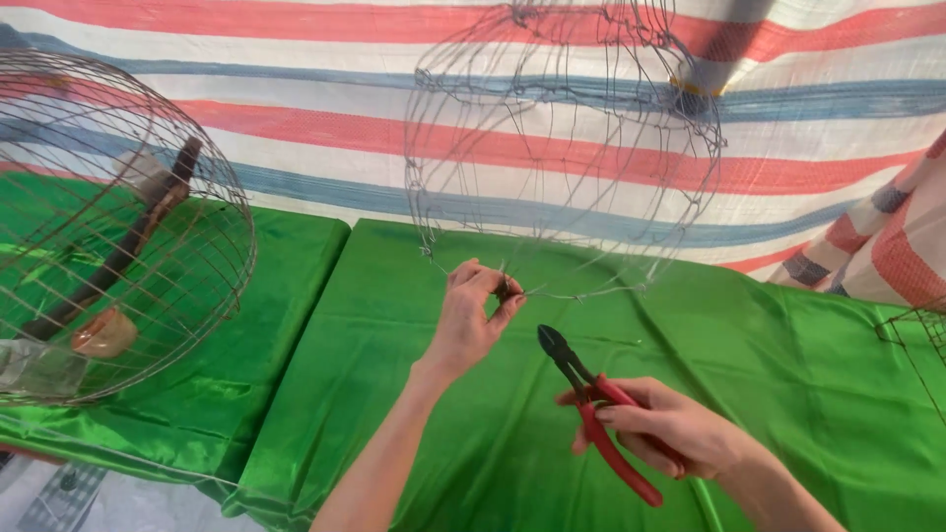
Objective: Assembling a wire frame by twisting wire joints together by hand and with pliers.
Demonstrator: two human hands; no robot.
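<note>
Thin grey wire dome frame [562, 128] is hung above the green-covered worktop [788, 374], its loose bottom wire running sideways | left hand [473, 313] fingers are pinched on this wire, nearer of the two | right hand [670, 426] is clenched on red-handled cutting pliers [596, 409], tip pointed up-left toward the pinch, just below, apart.

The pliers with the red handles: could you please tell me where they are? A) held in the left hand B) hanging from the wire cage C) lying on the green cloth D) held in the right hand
D: the right hand grips the pliers above the green cloth, while the left hand pinches the wire cage.
</note>
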